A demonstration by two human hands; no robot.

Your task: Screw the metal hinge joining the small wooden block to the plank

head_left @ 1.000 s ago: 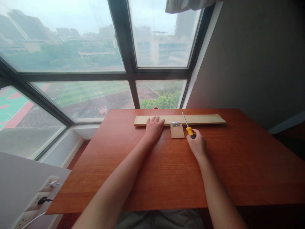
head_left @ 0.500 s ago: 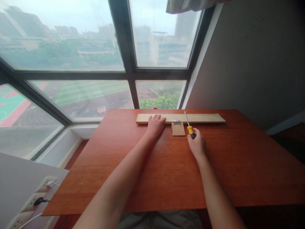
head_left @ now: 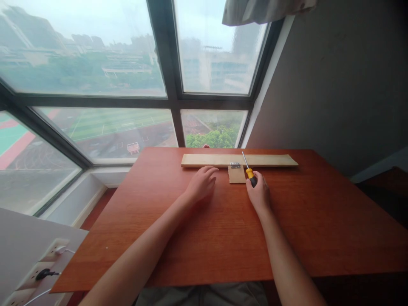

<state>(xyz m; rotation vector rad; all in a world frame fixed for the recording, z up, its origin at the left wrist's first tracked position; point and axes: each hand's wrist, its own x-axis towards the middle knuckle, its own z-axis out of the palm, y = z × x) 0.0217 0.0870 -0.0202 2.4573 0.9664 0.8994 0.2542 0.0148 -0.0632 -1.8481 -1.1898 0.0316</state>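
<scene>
A long pale wooden board (head_left: 207, 160) lies across the far part of the table. At its near edge a small metal hinge (head_left: 235, 165) joins it to a small square piece of wood (head_left: 236, 175). My right hand (head_left: 259, 191) is closed round the black and yellow handle of a screwdriver (head_left: 250, 172), whose shaft points away over the board, right of the hinge. My left hand (head_left: 203, 182) is off the board, just in front of it and left of the small piece, fingers loosely bent and holding nothing.
The brown wooden table (head_left: 191, 238) reaches up to a large window (head_left: 175, 102). Curtain cloth (head_left: 264, 10) hangs at the top right, beside a grey wall (head_left: 334, 85). Low on the left, sockets (head_left: 40, 274) hold plugs with cables.
My left hand has lifted off the board and come back toward me, a little left. My right hand, with the screwdriver, has shifted slightly left.
</scene>
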